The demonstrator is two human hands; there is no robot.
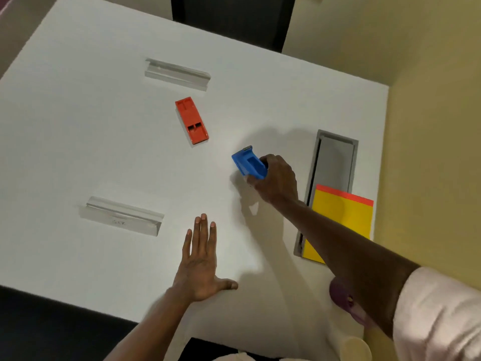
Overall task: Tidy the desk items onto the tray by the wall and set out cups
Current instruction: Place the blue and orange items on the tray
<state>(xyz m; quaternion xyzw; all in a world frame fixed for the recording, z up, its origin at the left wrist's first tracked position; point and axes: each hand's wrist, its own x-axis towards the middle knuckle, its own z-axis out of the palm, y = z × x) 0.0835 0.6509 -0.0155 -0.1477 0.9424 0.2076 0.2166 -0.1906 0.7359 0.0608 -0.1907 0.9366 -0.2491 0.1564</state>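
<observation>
My right hand (pixel 277 178) grips a blue stapler (pixel 248 162), tilted and lifted a little above the white desk (pixel 91 142). An orange-red stapler (pixel 191 120) lies flat on the desk, up and to the left of the blue one. My left hand (pixel 200 261) rests palm down with fingers spread near the desk's front edge and holds nothing. A grey tray (pixel 335 160) sits along the right side by the yellow wall. Yellow paper with an orange top edge (pixel 343 217) covers the tray's near half, partly hidden by my right forearm.
Two clear acrylic holders lie on the desk, one at the back (pixel 178 74) and one at the left front (pixel 122 214). A purple object (pixel 346 300) and a pale cup rim (pixel 355 347) show at the lower right. A dark chair (pixel 231 19) stands beyond the far edge.
</observation>
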